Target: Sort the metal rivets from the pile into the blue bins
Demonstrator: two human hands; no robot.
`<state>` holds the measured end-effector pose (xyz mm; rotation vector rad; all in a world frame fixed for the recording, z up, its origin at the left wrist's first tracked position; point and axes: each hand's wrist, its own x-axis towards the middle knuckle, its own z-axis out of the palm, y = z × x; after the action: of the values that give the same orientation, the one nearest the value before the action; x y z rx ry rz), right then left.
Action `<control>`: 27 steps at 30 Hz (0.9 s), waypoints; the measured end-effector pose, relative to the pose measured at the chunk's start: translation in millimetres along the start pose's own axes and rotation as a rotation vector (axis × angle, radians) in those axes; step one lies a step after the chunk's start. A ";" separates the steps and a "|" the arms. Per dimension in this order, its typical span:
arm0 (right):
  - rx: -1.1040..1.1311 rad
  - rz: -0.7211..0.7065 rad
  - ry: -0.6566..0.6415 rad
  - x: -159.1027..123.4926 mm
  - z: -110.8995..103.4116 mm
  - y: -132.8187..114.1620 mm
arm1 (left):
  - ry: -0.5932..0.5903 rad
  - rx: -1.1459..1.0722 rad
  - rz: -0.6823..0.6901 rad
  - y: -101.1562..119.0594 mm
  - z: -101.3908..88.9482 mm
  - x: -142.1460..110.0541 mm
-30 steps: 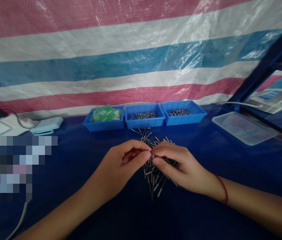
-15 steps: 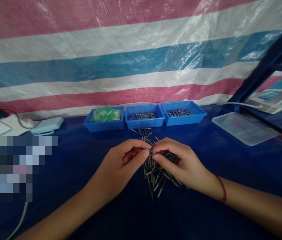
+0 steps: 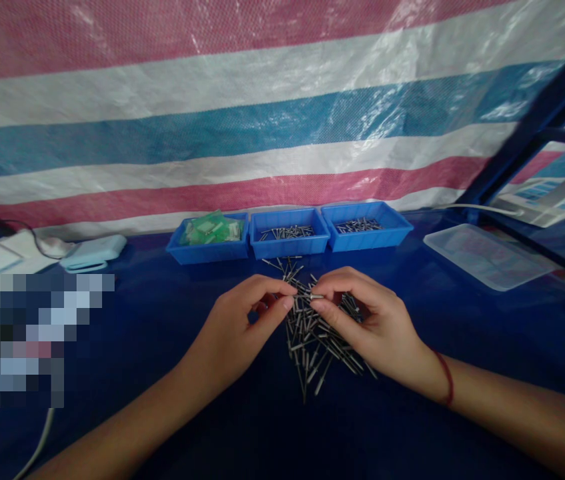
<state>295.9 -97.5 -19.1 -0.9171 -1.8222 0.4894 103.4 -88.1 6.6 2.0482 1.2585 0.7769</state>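
Note:
Between my two hands a thin metal pop rivet (image 3: 315,296) lies roughly level. My left hand (image 3: 242,320) pinches its thin pin end with thumb and forefinger. On the other side, my right hand (image 3: 372,323) pinches the thicker end between thumb and forefinger, a red cord round the wrist. Directly under the fingers spreads a loose pile of pop rivets (image 3: 312,340) on the dark blue table (image 3: 262,427); my right hand covers part of it.
Behind the pile stand three blue bins: a left one (image 3: 207,253) with green bags, a middle one (image 3: 289,248) and a right one (image 3: 375,239) with small metal pieces. A clear plastic lid (image 3: 487,257) lies right. A light blue case (image 3: 95,252) sits left.
My hands have drawn slightly apart, and more of the rivet shows between the fingertips. My right hand has shifted a little up and to the right.

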 end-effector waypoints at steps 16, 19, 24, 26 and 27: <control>-0.794 -0.096 0.248 43.8 -60.0 61.5 | 0.012 0.041 -0.060 -2.9 -3.5 6.3; -0.895 0.019 0.198 46.0 -68.3 78.7 | -0.022 0.199 0.022 -9.4 -10.8 10.5; -0.813 -0.048 0.132 38.3 -54.8 64.6 | -0.135 0.356 0.128 -24.8 -23.6 16.2; -0.765 -0.076 0.079 34.8 -47.9 55.0 | -0.172 0.384 0.112 -28.5 -24.6 16.7; -0.739 -0.087 0.056 33.2 -45.1 51.2 | -0.185 0.394 0.098 -29.6 -23.9 16.6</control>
<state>348.3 -42.8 -15.2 -1.3080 -2.0050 -0.2967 75.5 -57.6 2.7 2.4461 1.2906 0.3878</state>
